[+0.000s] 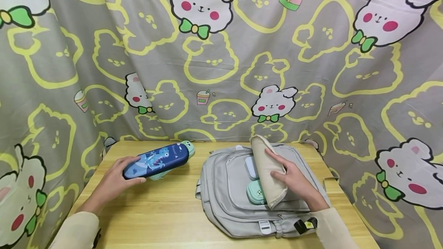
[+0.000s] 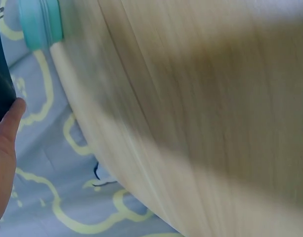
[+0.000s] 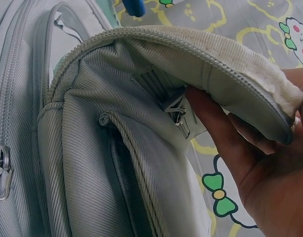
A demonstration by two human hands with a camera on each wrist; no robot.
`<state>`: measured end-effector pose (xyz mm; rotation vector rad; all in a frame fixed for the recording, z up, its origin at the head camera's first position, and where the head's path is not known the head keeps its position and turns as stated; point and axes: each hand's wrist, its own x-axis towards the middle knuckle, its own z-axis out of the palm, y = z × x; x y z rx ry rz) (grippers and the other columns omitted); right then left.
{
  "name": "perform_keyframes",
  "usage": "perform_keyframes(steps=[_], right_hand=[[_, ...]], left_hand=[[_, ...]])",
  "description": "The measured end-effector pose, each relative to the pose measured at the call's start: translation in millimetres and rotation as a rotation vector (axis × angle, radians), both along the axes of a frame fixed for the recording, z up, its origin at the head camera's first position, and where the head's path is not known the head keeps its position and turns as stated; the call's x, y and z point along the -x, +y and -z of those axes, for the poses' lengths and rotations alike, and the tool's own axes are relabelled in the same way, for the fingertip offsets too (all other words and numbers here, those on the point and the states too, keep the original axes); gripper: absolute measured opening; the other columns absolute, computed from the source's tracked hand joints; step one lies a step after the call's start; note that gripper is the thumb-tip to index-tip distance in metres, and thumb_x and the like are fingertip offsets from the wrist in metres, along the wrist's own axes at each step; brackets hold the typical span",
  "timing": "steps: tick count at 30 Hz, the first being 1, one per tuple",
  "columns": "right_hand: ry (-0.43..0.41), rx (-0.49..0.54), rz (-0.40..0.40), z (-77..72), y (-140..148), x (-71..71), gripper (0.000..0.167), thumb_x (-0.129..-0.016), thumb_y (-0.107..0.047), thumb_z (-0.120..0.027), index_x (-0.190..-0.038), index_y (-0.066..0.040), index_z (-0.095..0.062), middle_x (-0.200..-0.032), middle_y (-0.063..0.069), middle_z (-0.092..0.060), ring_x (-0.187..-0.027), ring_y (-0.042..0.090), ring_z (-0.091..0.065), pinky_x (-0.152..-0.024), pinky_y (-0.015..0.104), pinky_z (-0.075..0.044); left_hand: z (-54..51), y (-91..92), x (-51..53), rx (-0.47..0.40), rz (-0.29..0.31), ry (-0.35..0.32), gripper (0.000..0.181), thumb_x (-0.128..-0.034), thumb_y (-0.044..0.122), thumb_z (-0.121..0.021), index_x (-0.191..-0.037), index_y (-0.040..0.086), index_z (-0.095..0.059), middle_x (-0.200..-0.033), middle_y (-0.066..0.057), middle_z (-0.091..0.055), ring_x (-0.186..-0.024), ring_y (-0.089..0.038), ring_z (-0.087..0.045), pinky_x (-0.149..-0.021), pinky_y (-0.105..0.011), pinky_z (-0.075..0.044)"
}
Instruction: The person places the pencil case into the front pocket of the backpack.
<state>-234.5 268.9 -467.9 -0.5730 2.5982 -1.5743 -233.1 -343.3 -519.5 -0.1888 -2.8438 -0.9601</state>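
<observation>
My left hand [image 1: 117,176] grips the near end of a dark blue pencil case [image 1: 156,161] with a dinosaur picture, above the table. A teal case [image 1: 190,148] shows partly from behind it; the left wrist view catches the edge of a teal item [image 2: 41,22] too. On the right lies a grey backpack [image 1: 221,218]. My right hand [image 1: 294,178] holds up its pale front pocket flap [image 1: 268,176], thumb and fingers on either side. In the right wrist view, the zipped pocket [image 3: 107,84] gapes, with an inner divider [image 3: 136,158] inside.
Beside the flap on the backpack show a light blue piece [image 1: 250,166] and a teal piece [image 1: 255,192] with a ball print, both partly covered. The wooden table [image 1: 155,218] ends against a patterned curtain [image 1: 214,72]. A black buckle [image 1: 304,226] sits near my right sleeve.
</observation>
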Motion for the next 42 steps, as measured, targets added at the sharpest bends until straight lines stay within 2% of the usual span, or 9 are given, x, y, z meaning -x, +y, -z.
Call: perform_keyframes(steps=[15,27,36,42], right_hand=[[0.004,0.000,0.008,0.2,0,-0.4,0.072,-0.102,-0.005,-0.070,-0.168,-0.022,-0.045,-0.179,0.020,-0.028,-0.157,0.045,-0.034,-0.101,0.015,-0.049],[0.009,-0.007,0.022,0.1,0,-0.8,0.073,-0.101,-0.004,-0.071,-0.167,-0.022,-0.047,-0.178,0.021,-0.030,-0.152,0.043,-0.041,-0.099,0.017,-0.052],[0.006,-0.018,0.037,-1.0,-1,-1.1,0.073,-0.101,-0.004,-0.071,-0.167,-0.022,-0.047,-0.178,0.020,-0.031,-0.157,0.042,-0.035,-0.101,0.013,-0.047],[0.009,-0.017,0.033,-0.5,-1,-1.0,0.073,-0.101,-0.003,-0.071,-0.167,-0.021,-0.046,-0.178,0.020,-0.031,-0.158,0.043,-0.033,-0.102,0.012,-0.045]], left_hand=[[-3.0,37.8,-4.9,-0.024,0.071,-0.047,0.090,-0.0871,0.054,-0.090,-0.163,0.022,-0.052,-0.168,-0.020,-0.039,-0.149,-0.055,-0.041,-0.111,-0.080,-0.041],[-0.9,62.8,-8.0,-0.037,0.121,-0.019,0.088,-0.0842,0.059,-0.090,-0.159,0.025,-0.057,-0.166,-0.017,-0.044,-0.150,-0.054,-0.043,-0.112,-0.079,-0.042],[-7.5,82.6,-11.5,-0.049,0.144,-0.024,0.086,-0.0843,0.057,-0.091,-0.158,0.031,-0.057,-0.165,-0.013,-0.045,-0.150,-0.053,-0.044,-0.112,-0.079,-0.043],[-5.3,95.3,-10.5,-0.056,0.166,-0.016,0.086,-0.0821,0.060,-0.092,-0.157,0.033,-0.058,-0.164,-0.009,-0.046,-0.151,-0.051,-0.044,-0.112,-0.078,-0.043]])
